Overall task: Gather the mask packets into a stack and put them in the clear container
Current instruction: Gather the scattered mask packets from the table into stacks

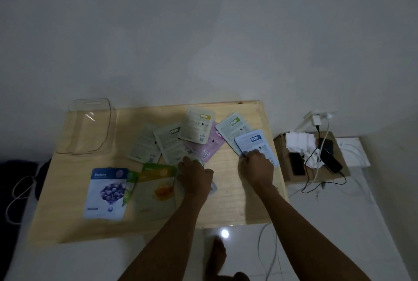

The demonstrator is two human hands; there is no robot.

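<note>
left hand (195, 173) flat on packets (194, 138) mid-table (237, 201) | right hand (255, 165) pinching blue packet (255, 145), right of them | container (87, 126) far left, nearer left hand

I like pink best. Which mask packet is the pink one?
The pink packet lies mid-table, partly under a pale green-white packet. It is the only pink one; the others are white, green, blue or yellow.
</note>
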